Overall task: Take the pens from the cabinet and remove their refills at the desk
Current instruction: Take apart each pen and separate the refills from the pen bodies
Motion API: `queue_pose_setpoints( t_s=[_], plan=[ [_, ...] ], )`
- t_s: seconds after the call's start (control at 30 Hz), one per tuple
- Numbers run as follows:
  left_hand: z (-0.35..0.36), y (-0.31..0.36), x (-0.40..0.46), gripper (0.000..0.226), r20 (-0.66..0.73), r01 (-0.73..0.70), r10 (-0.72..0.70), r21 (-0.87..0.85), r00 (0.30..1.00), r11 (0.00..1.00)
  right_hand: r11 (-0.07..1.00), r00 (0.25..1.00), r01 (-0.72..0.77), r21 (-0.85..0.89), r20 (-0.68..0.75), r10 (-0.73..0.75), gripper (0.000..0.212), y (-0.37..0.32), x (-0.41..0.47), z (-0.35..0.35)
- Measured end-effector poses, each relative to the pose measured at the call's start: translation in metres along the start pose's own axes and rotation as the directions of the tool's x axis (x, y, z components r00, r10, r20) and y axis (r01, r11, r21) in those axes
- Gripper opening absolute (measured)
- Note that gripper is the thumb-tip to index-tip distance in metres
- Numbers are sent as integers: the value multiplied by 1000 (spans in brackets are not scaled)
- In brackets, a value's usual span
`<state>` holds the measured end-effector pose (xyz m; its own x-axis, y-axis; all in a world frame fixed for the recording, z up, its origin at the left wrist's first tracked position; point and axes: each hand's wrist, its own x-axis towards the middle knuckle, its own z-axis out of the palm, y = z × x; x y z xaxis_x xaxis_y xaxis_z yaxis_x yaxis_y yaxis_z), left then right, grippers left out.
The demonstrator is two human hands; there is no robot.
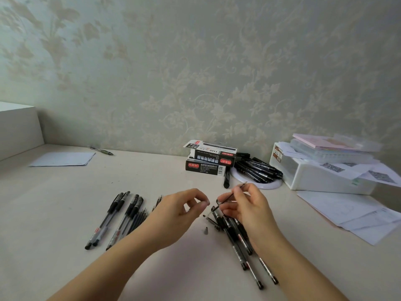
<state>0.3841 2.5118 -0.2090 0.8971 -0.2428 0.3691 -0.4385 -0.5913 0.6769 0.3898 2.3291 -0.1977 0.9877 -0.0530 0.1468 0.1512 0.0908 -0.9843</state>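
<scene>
My right hand [247, 205] pinches a thin dark refill [233, 193] that points up and to the right above the desk. Just left of it, my left hand [184, 211] hovers with thumb and forefinger curled close together; I cannot see anything between them. Below the right hand lies a heap of black gel pens [240, 237]. A small grey pen tip [205, 230] rests on the desk [65, 213] beside that heap. To the left lie several capped pens [112, 218] with loose refills [138, 218] next to them.
Two black pen boxes [208, 160] stand stacked at the back, with a white plate [269, 185] of black markers [258, 169] beside them. A white storage box [325, 177] under papers sits at the right. Loose sheets [355, 213] lie at the right, a paper [63, 159] and a pen [102, 150] at the far left.
</scene>
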Motion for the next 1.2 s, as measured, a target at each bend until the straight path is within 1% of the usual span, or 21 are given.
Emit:
queue_pose_setpoints(
  t_s=[0.1, 0.2, 0.4, 0.57, 0.83, 0.97, 1.03, 1.07, 1.1, 1.17, 1.2],
  plan=[
    [0, -1, 1, 11, 14, 25, -24, -25, 1000, 999, 988, 997, 4, 155, -77, 8, 15, -4, 1, -3],
    [-1, -3, 1, 11, 22, 37, -36, -47, 999, 998, 968, 996, 6, 250, -93, 18, 15, -6, 0, -4],
    [-1, -4, 1, 10, 31, 41, -39, -61, 999, 997, 964, 993, 46, 261, -116, -16, 16, -7, 2, -7],
    [0, -4, 1, 10, 25, 40, -38, -68, 999, 997, 966, 996, 35, 255, -90, -13, 17, -5, 2, -7],
    [0, -3, 0, 8, 35, 35, -33, -51, 999, 998, 969, 994, 102, 224, -70, -88, 14, -4, 3, -7],
    [0, 0, -1, 9, 48, 20, -15, -90, 999, 996, 973, 997, 79, 217, -27, -75, 14, -2, 2, -6],
    [0, 1, -1, 8, 51, 16, -8, -145, 999, 989, 986, 997, 59, 155, 34, -65, 15, 1, 2, -5],
    [0, 2, -1, 8, 48, 16, -8, -184, 999, 983, 996, 995, 54, 69, 75, -60, 14, 2, 2, -5],
    [0, 2, 0, 8, 40, 16, -7, -210, 999, 978, 997, 991, 63, -54, 123, -56, 13, 4, 2, -5],
    [0, 0, 0, 9, 13, 9, -6, -206, 1000, 979, 954, 972, 128, -273, 227, -65, 6, 7, 0, -5],
    [0, 0, 1, 10, 2, 7, -7, -198, 1000, 980, 924, 962, 167, -344, 262, -76, 7, 8, -2, -4]
  ],
)
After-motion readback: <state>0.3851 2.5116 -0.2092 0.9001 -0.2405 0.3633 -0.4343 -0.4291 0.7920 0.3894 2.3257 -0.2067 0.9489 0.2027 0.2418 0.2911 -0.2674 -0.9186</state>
